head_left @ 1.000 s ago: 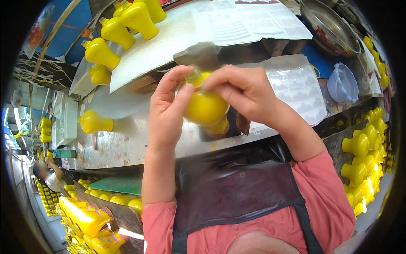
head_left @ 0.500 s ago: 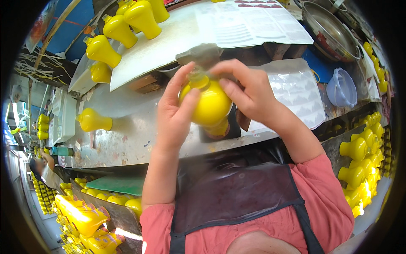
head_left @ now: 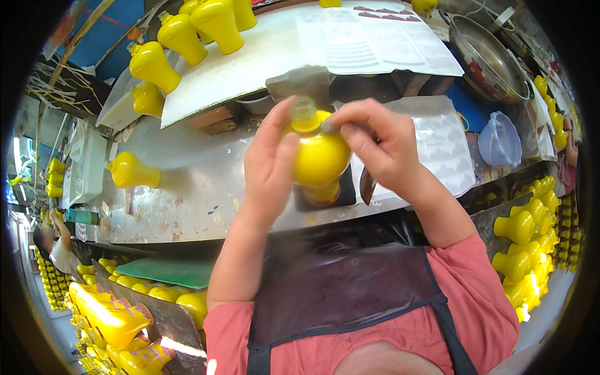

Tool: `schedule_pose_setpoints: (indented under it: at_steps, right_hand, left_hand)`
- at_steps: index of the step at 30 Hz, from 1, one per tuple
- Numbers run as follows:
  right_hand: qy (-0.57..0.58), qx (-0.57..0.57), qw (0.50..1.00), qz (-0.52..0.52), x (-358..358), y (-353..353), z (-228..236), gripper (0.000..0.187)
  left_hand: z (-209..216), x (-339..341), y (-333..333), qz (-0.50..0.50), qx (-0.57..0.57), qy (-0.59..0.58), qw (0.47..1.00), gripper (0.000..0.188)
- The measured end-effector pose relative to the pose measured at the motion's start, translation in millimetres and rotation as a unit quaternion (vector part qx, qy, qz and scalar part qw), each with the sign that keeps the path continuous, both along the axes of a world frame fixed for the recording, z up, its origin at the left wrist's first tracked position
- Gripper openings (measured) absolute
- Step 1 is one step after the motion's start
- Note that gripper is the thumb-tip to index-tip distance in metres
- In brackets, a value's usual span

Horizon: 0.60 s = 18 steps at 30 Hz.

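A glossy yellow bottle point(head_left: 322, 156), with a bulging shoulder and a clear neck, stands upright in front of me on a dark block point(head_left: 347, 192) at the bench's near edge. My left hand point(head_left: 269, 162) curves round the bottle's left side, thumb toward me, and steadies it. At the right of its shoulder, my right hand point(head_left: 384, 144) has thumb and forefinger pinched on a small greyish piece point(head_left: 330, 127), blurred and held against the yellow surface. Right of the bottle lies a pale sheet point(head_left: 437, 144) printed with rows of grey shapes, partly covered by my right hand.
Another yellow bottle point(head_left: 134, 170) stands on the metal bench point(head_left: 200, 175) to the left. Several more stand by a raised white board point(head_left: 250, 59). A lilac bucket point(head_left: 500, 140) and a large metal pan point(head_left: 490, 56) are at the right. Far left, a person point(head_left: 60, 250) is visible.
My right hand has shifted a little right and its fingertips have come down onto the bottle's shoulder. My left hand has moved slightly right along with the bottle in the picture.
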State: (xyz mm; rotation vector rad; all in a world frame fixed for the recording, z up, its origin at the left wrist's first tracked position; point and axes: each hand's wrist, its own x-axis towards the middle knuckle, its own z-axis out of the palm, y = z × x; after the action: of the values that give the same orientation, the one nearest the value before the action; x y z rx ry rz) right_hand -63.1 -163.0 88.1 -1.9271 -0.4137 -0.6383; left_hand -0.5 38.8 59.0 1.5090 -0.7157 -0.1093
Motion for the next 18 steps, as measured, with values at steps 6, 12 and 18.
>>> schedule_pose_setpoints:
  at_steps: [6,12,18]
  right_hand:
    - [0.236,0.118,0.957,0.116,25,-17,22,0.03]
    - [0.314,0.014,0.923,0.22,60,-21,56,0.035]
    - [0.225,-0.163,0.927,0.251,81,-9,70,0.036]
  left_hand:
    - [2,-13,-5,0.057,0.007,-0.001,0.998,0.058]
    - [0,-12,-8,0.061,-0.024,0.0,0.998,0.074]
    - [2,-13,-9,0.037,-0.052,0.05,0.997,0.08]
